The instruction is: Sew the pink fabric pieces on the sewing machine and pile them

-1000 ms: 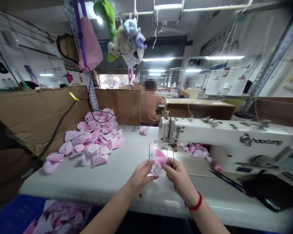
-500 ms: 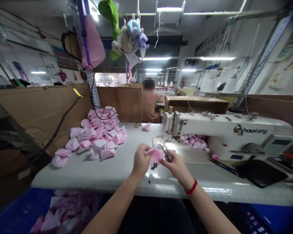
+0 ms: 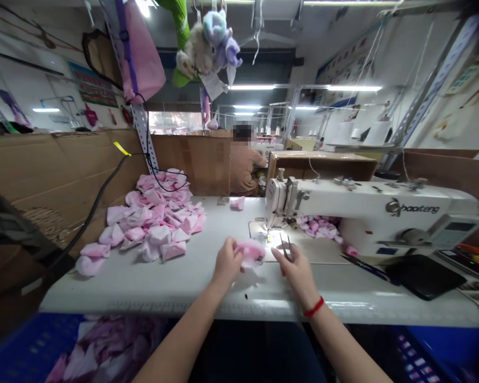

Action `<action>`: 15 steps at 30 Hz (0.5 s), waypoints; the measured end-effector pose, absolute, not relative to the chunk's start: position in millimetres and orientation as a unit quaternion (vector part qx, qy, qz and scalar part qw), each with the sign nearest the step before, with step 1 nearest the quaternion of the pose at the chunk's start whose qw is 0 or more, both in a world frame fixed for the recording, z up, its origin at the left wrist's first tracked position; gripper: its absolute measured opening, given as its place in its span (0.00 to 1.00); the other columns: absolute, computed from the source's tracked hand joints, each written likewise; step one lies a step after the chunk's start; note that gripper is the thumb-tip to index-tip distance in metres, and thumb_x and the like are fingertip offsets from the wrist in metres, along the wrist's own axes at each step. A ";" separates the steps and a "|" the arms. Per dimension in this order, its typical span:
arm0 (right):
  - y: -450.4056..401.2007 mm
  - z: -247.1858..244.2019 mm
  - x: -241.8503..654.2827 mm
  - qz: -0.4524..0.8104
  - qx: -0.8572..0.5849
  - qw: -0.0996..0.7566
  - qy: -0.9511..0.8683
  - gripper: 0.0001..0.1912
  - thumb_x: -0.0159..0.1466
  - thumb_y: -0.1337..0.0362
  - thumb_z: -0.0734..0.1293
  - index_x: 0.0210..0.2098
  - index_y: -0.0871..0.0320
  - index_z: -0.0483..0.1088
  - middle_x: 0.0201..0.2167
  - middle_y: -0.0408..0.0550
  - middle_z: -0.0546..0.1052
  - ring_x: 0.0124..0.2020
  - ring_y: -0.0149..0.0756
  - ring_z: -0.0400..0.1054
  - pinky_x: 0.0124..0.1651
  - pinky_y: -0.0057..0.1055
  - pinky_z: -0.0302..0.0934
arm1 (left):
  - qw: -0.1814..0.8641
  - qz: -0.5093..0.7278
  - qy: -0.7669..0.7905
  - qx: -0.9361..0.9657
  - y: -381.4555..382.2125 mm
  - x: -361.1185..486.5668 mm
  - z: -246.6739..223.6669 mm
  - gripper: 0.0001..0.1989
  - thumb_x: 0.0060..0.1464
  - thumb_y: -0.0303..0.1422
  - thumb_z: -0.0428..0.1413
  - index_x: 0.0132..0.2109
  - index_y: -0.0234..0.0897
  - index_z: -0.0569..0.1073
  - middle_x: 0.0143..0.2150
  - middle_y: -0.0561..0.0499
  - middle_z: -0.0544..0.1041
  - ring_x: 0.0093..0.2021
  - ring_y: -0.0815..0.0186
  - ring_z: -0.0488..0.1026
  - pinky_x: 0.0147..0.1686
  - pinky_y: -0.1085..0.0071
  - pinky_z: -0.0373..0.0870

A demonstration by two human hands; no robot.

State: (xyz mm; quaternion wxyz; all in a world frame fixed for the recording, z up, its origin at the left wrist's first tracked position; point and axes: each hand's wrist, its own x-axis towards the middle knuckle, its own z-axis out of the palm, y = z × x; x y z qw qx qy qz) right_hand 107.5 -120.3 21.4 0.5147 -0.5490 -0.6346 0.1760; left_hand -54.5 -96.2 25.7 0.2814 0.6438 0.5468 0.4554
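Just in front of the sewing machine's needle area, my left hand [image 3: 226, 263] pinches a small pink fabric piece [image 3: 250, 253] by its left side. A dark spot shows at the piece's right edge. To the right, my right hand [image 3: 296, 268] holds metal tweezers [image 3: 286, 248], whose two tips point up and stand apart. The fingers of my right hand do not touch the fabric. Behind the hands is the white sewing machine [image 3: 363, 207], its lamp lighting the plate under the needle.
A pile of pink fabric pieces [image 3: 159, 215] lies on the left of the white table [image 3: 175, 287]. One piece [image 3: 237, 202] lies behind the hands, more [image 3: 319, 227] behind the machine arm. A black tray [image 3: 423, 277] is at right. A person [image 3: 244, 167] sits beyond.
My right hand has let go of the fabric and moved slightly right with the tweezers, which now point upward. My left hand keeps the fabric. The view has shifted slightly.
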 end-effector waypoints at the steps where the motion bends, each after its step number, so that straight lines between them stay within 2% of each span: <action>1: -129.6 17.6 110.8 0.152 -0.542 0.509 -0.651 0.12 0.57 0.58 0.57 0.29 0.61 0.64 0.13 0.40 0.62 0.16 0.29 0.56 0.20 0.26 0.50 | 0.301 0.448 0.549 0.638 -91.7 -56.5 24.1 0.02 0.47 0.27 0.45 0.29 0.37 0.57 0.25 0.56 0.60 0.19 0.72 0.63 0.13 0.78 0.61; 3: -148.0 7.1 114.8 0.117 -0.510 0.483 -0.702 0.10 0.57 0.61 0.58 0.28 0.59 0.67 0.21 0.47 0.70 0.22 0.32 0.61 0.26 0.28 0.53 | 0.332 0.436 0.549 0.631 -84.1 -57.4 22.1 0.02 0.47 0.27 0.44 0.29 0.36 0.57 0.25 0.56 0.60 0.21 0.71 0.66 0.12 0.79 0.63; 5: -161.7 -5.3 115.0 0.097 -0.476 0.448 -0.751 0.10 0.56 0.65 0.58 0.34 0.57 0.70 0.32 0.49 0.73 0.26 0.33 0.64 0.29 0.29 0.54 | 0.353 0.425 0.545 0.630 -79.3 -53.5 21.1 0.02 0.48 0.27 0.43 0.29 0.36 0.57 0.25 0.56 0.61 0.22 0.71 0.67 0.13 0.78 0.65; 9: -164.9 -21.1 109.5 -0.063 -0.455 0.325 -0.826 0.22 0.55 0.73 0.55 0.49 0.59 0.62 0.48 0.54 0.66 0.28 0.36 0.65 0.28 0.32 0.55 | 0.363 0.397 0.535 0.652 -76.8 -39.9 19.6 0.01 0.49 0.28 0.42 0.31 0.36 0.57 0.26 0.55 0.63 0.22 0.71 0.68 0.14 0.78 0.66; 11: -157.6 -19.6 107.0 -0.129 -0.482 0.239 -0.833 0.26 0.54 0.75 0.53 0.52 0.62 0.58 0.53 0.55 0.61 0.28 0.36 0.66 0.27 0.33 0.56 | 0.347 0.378 0.530 0.675 -78.1 -35.3 18.7 0.01 0.50 0.28 0.42 0.32 0.36 0.57 0.27 0.55 0.64 0.20 0.72 0.67 0.14 0.78 0.65; 13: -149.1 -13.1 106.2 -0.114 -0.518 0.173 -0.830 0.28 0.51 0.75 0.54 0.52 0.63 0.58 0.54 0.54 0.58 0.27 0.37 0.66 0.26 0.34 0.58 | 0.315 0.358 0.528 0.703 -80.5 -33.7 18.9 0.03 0.49 0.27 0.43 0.34 0.37 0.58 0.27 0.55 0.65 0.20 0.72 0.66 0.15 0.77 0.65; 15: -142.2 -4.7 107.4 -0.078 -0.528 0.138 -0.835 0.29 0.48 0.74 0.55 0.50 0.62 0.60 0.53 0.51 0.60 0.28 0.38 0.67 0.26 0.33 0.59 | 0.269 0.337 0.522 0.736 -83.3 -34.2 21.4 0.08 0.47 0.24 0.45 0.37 0.37 0.60 0.29 0.55 0.66 0.24 0.71 0.67 0.23 0.75 0.67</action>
